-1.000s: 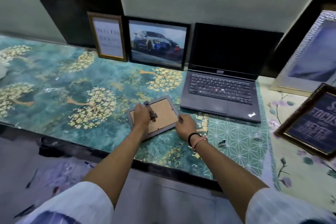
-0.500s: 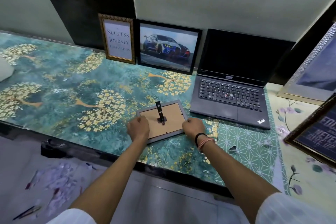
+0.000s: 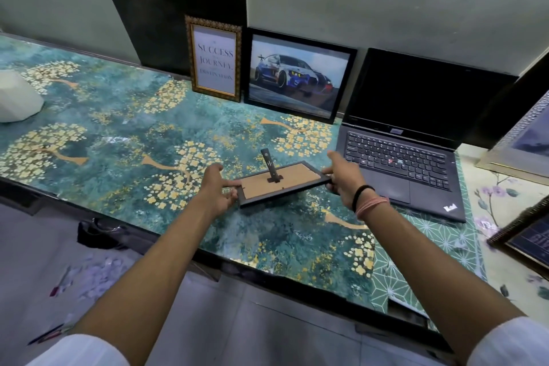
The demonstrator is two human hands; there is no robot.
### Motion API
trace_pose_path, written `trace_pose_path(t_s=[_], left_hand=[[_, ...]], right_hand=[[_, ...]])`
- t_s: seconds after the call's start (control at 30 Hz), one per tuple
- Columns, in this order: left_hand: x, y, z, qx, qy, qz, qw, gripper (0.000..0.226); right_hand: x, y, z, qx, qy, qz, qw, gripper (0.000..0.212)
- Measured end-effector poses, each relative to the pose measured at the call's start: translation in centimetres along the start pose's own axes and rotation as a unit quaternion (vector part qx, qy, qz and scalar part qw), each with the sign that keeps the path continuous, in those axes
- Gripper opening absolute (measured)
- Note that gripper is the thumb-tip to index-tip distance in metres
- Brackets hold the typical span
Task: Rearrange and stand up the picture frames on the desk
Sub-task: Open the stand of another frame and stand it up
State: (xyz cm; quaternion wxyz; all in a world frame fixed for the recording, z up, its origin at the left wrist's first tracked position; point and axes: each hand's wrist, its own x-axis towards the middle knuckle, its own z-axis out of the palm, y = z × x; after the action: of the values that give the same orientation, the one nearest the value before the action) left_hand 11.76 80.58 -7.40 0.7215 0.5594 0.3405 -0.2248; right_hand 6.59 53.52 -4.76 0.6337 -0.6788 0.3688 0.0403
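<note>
Count: 5 picture frames in view, 1 laptop, 2 hands. Small frame (image 3: 283, 184): rectangular, dark grey moulding, brown fibreboard backing facing up, 1 black easel stand (image 3: 269, 166) projecting upward from the backing; frame sits at centre of view, above the desk (image 3: 124, 140), tilted with its 3 o'clock end higher. Left hand (image 3: 218, 189) clamps the frame's 9 o'clock end, thumb on top, fingers curled beneath. Right hand (image 3: 341, 177) clamps the 3 o'clock end, fingers wrapped over the edge; 1 black band and 1 pink thread band on that wrist. Desk surface: glossy, teal mottled print with gold blossom trees; a green geometric-patterned mat (image 3: 430, 246) toward 4 o'clock. Gold-bordered quote frame (image 3: 214, 58), portrait, ornate beaded rim, upright against the wall at 12 o'clock. Just beside it toward 1 o'clock, black car-photo frame (image 3: 300, 80), landscape, plain flat moulding, leaning on the wall. Laptop (image 3: 407, 140), matte black, open, screen dark, at 2 o'clock. Silver textured frame (image 3: 523, 140) at 3 o'clock, cut off by the view edge. Dark beaded frame (image 3: 525, 235) at 4 o'clock, partly out of view. White faceted object (image 3: 17, 98) at 9 o'clock, identity unclear.
</note>
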Motion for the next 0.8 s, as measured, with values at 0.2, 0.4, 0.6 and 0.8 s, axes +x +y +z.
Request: trace_pose_path(t_s=[0.2, 0.4, 0.6, 0.8], left_hand=[[0.5, 1.3, -1.1, -0.093, -0.05, -0.028, 0.994, 0.023], [2.4, -0.1, -1.5, 0.082, -0.089, 0.126, 0.985, 0.034], [2.4, -1.2, -1.3, 0.16, -0.071, 0.241, 0.955, 0.037], [3.1, -2.2, -1.4, 0.192, -0.044, 0.274, 0.941, 0.047]], right_hand=[[2.0, -3.9, 2.2, 0.117, 0.011, -0.014, 0.993, 0.039], [3.3, -4.6, 4.4, 0.081, -0.016, -0.078, 0.994, 0.05], [3.0, -2.9, 5.5, -0.022, -0.112, -0.136, 0.984, 0.043], [5.0, -0.7, 5.9, -0.108, -0.125, -0.157, 0.974, 0.053]])
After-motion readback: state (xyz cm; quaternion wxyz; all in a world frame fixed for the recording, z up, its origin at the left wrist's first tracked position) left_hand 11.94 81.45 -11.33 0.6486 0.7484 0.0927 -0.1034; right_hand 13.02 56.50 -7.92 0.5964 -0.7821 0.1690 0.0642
